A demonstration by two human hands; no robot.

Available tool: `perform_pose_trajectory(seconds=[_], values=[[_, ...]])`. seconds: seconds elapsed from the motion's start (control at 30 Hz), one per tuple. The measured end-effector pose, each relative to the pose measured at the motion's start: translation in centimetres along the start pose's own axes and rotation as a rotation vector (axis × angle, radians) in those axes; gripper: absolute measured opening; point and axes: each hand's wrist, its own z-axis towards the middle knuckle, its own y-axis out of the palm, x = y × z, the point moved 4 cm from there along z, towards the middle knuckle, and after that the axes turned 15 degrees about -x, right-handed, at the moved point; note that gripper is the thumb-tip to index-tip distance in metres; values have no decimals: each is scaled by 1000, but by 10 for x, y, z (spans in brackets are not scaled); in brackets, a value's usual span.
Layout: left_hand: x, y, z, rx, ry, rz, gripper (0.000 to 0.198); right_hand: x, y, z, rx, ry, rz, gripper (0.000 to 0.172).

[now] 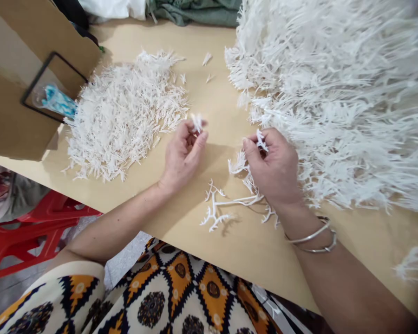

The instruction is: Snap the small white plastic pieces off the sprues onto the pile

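bright, soft shadows, blur at left hand [183, 157]

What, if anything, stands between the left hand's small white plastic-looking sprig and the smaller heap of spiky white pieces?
Nothing visible but the fingers of the left hand holding it. The sprig is just right of the heap; loose white slivers lie farther back.

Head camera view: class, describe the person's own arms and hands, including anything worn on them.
Both hands, the left hand and the right hand, are without gloves. On the left arm, a loose cream sleeve with an orange and black pattern ends near the elbow; the wrist has nothing on it. Silvery bangles, seemingly two, circle the right wrist. No right sleeve shows.
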Motion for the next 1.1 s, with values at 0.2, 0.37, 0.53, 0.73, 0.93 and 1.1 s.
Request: perform_pose_trajectory(seconds=[0.2, 0.37, 0.53, 0.73, 0.93, 1.1], values=[[-14, -7, -1, 123, 0, 220, 46, -6, 3, -3, -72, 35, 202, 6], [-2, -9, -2, 117, -25, 179, 27, -8, 3, -5, -70, 91, 288, 14], [2, -16, 0, 192, -48, 103, 34, -13, 6, -9, -94, 71, 308, 11], [15, 0, 0, -105, 111, 83, 36, -23, 9, -15, -89, 69, 271, 8], [13, 14, 1, -276, 195, 236, 30, -22, 9, -15, -77, 45, 223, 6], [18, 13, 4, -359, 261, 171, 35, -25, 12, -18, -87, 1, 144, 6]])
